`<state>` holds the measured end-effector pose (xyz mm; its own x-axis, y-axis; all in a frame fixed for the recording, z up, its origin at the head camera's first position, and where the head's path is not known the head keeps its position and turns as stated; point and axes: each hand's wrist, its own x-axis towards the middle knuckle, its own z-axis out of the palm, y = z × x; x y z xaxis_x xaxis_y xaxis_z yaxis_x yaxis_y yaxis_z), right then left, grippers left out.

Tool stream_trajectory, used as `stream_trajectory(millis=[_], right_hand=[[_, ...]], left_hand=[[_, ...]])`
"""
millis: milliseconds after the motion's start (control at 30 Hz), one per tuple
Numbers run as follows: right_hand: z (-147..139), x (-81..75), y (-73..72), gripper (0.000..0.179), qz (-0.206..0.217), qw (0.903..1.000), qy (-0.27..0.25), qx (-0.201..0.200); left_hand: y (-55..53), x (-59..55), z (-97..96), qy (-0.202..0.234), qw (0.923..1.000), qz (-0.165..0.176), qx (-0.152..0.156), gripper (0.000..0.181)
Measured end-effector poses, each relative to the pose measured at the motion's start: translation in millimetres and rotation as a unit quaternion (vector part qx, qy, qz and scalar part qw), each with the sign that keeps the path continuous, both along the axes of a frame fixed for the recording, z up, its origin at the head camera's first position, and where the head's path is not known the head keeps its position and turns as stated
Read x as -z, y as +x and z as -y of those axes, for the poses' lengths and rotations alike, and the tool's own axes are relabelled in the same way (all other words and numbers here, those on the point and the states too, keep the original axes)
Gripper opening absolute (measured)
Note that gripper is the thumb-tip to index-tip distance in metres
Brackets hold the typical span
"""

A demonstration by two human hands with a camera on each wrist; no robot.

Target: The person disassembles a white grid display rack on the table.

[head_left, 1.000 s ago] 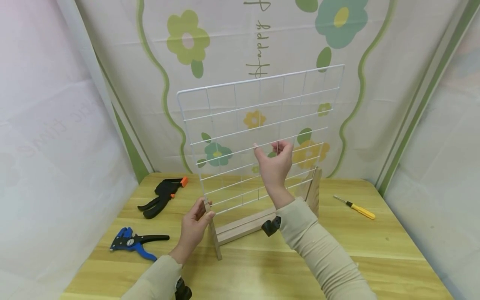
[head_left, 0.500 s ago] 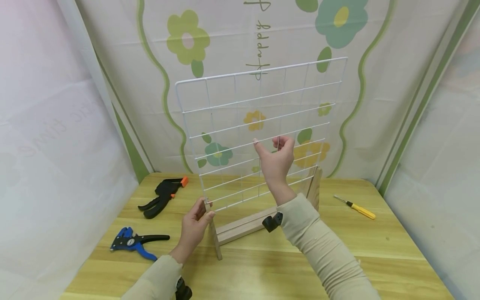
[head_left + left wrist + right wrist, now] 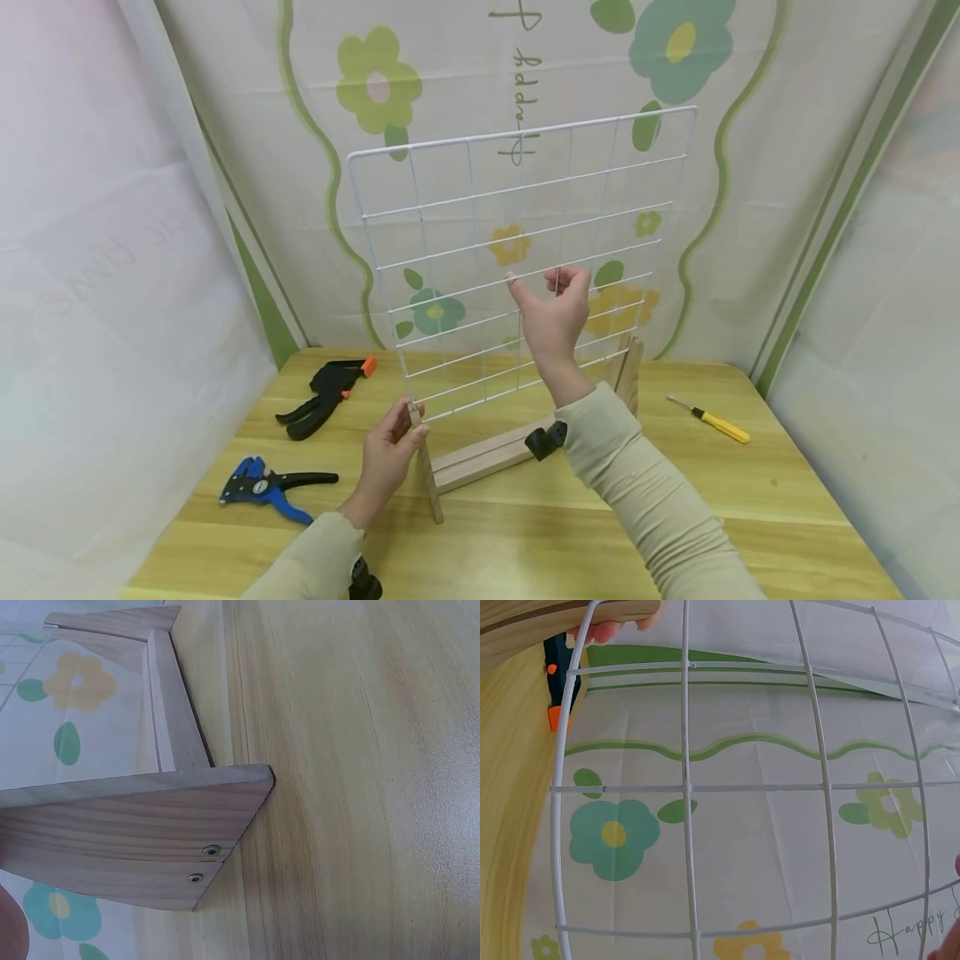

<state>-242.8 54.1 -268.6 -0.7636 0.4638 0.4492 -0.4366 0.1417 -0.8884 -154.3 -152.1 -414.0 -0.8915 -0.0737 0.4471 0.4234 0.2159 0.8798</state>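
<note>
"So, what fills the middle of the frame?"

"A white wire grid [image 3: 478, 287], tilted slightly. Its lower edge sits between the two uprights of a wooden stand [image 3: 480, 462], low in the center."

"And the hands?"

"The right hand [image 3: 553, 325], just right of center, has its fingers curled around a wire of the grid. The left hand [image 3: 386, 458], lower left of center, grips the top of the stand's left upright; whether it also touches the grid, I cannot tell."

"What lies around them?"

"On the wooden table [image 3: 540, 533], a black clamp [image 3: 326, 396] and blue-and-black pliers [image 3: 270, 483] at left, a yellow screwdriver [image 3: 720, 423] at right. Behind, across the top, hangs a flowered cloth [image 3: 457, 83]."
</note>
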Motion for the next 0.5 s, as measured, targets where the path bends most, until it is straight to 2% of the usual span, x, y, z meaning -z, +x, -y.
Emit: stream_trajectory(millis=[500], right_hand=[[-4.1, -12.2, 1.7, 0.052, 0.004, 0.9999, 0.01, -0.001]], left_hand=[[-0.6, -0.9, -3.0, -0.008, 0.9999, -0.014, -0.002, 0.032]])
